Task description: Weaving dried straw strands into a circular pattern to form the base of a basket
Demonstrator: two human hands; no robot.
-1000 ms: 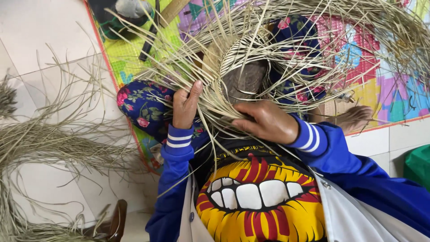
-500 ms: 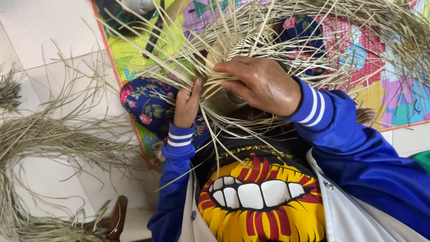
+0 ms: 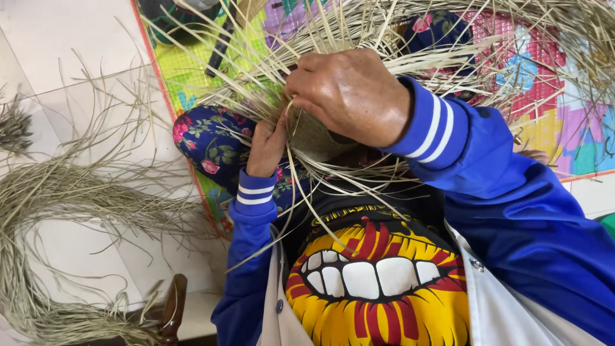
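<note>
Nearest: a printed shirt with a yellow and red mouth design [image 3: 368,282], worn under a blue jacket with white cuff stripes [image 3: 506,186].
Left hand [image 3: 266,144]: fingers curled against the near edge of the woven piece, pinching pale strands; it looks closed on them, though the fingertips are partly hidden.
Right hand [image 3: 352,93]: knuckles up, fingers bent down and closed over a bunch of strands at the top of the piece.
Work piece: a half-woven item of pale dried straw strips [image 3: 320,134], held between both hands above the lap, loose ends fanning out all round.
Step in hand: interlacing strands (judging by both grips).
Next move calls for: keeping tension while one strand is led across its neighbours.
Farther: a colourful patterned floor mat [image 3: 192,70]; a heap of loose dried straw [image 3: 70,198] on the white tiled floor [image 3: 38,32].
</note>
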